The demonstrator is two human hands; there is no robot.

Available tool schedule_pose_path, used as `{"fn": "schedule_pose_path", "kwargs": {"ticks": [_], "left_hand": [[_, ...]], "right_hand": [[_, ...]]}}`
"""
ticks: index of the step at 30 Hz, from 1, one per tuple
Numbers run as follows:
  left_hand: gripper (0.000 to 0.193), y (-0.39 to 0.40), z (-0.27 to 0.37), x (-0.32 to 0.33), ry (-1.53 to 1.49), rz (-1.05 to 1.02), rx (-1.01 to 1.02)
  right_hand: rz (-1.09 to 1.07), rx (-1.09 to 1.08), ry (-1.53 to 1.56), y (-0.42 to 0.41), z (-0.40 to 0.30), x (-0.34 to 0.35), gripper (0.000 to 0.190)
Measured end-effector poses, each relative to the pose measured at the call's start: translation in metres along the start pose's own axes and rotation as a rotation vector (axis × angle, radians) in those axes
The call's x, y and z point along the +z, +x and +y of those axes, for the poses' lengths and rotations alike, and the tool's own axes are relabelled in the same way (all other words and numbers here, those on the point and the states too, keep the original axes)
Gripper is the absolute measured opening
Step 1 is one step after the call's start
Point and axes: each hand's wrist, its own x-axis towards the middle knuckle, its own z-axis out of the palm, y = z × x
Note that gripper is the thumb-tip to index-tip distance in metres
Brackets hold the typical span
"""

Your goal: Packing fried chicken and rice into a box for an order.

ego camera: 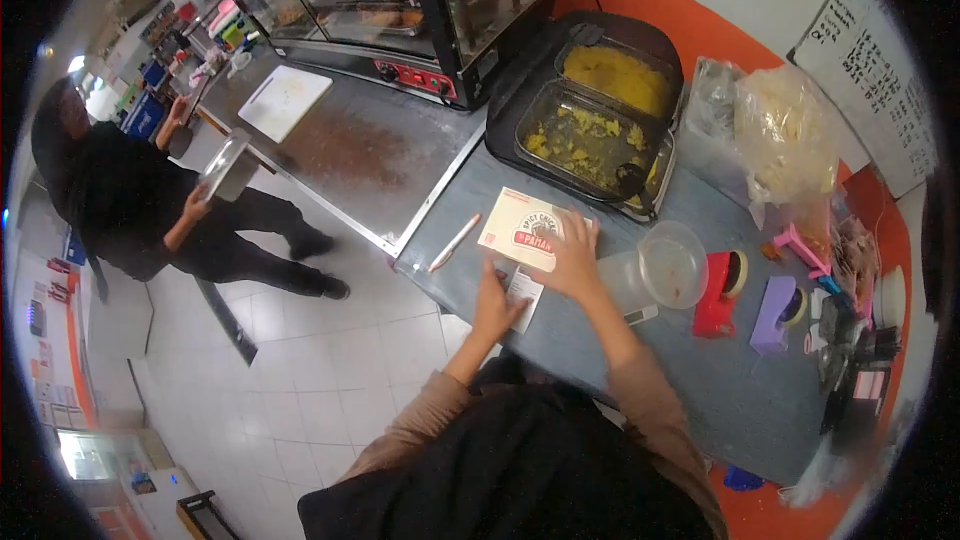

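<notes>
A closed cardboard food box point(517, 221) with printing on its lid lies on the grey-blue table. My right hand point(570, 259) rests over its right side, fingers spread across the lid and far edge. At the near left corner, my left hand point(496, 300) touches or nearly touches the box, thumb apart from the fingers; the exact contact cannot be told. Between the hands lies a white paper slip point(526, 296) bearing print, partly beneath the box. To the left is a white and orange pen point(454, 243). A clear plastic tub point(673, 265) stands right of my right forearm.
Behind the box, an electric pan point(525, 157) holds yellow food. A glass warming cabinet point(442, 30) and white cutting board point(285, 103) are further left. Red point(712, 304) and purple tape dispensers point(772, 319) stand right. A person point(120, 180) carries a metal container point(229, 169) at left.
</notes>
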Motion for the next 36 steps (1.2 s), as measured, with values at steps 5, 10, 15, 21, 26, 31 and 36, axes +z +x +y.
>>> {"fn": "schedule_pose_path", "kwargs": {"ticks": [5, 10, 15, 21, 26, 31, 36], "left_hand": [[0.091, 0.004, -0.004, 0.008, 0.066, 0.042, 0.109], [0.077, 0.009, -0.048, -0.025, -0.039, -0.227, -0.296], [0.055, 0.012, -0.019, -0.044, -0.393, -0.132, -0.34], [0.044, 0.016, 0.102, -0.018, -0.681, -0.369, -0.184], [0.057, -0.023, 0.18, 0.073, -0.813, -0.849, -0.09], [0.065, -0.109, 0.261, 0.197, -0.579, -1.105, 0.299], [0.051, -0.136, 0.252, 0.263, -0.019, -0.766, 0.482]], "right_hand": [[-0.335, 0.114, -0.078, 0.04, 0.005, -0.003, 0.105], [-0.199, 0.08, 0.053, 0.023, -0.006, -0.05, 0.094], [-0.255, 0.148, 0.21, -0.057, -0.018, -0.135, 0.079], [-0.31, 0.487, 0.223, -0.195, 0.017, -0.187, 0.072], [-0.237, 0.584, 0.057, -0.301, 0.09, -0.208, 0.081], [0.136, 0.537, 0.532, -0.333, 0.12, -0.255, 0.096], [0.055, 0.666, -0.026, -0.376, 0.13, -0.257, 0.063]]}}
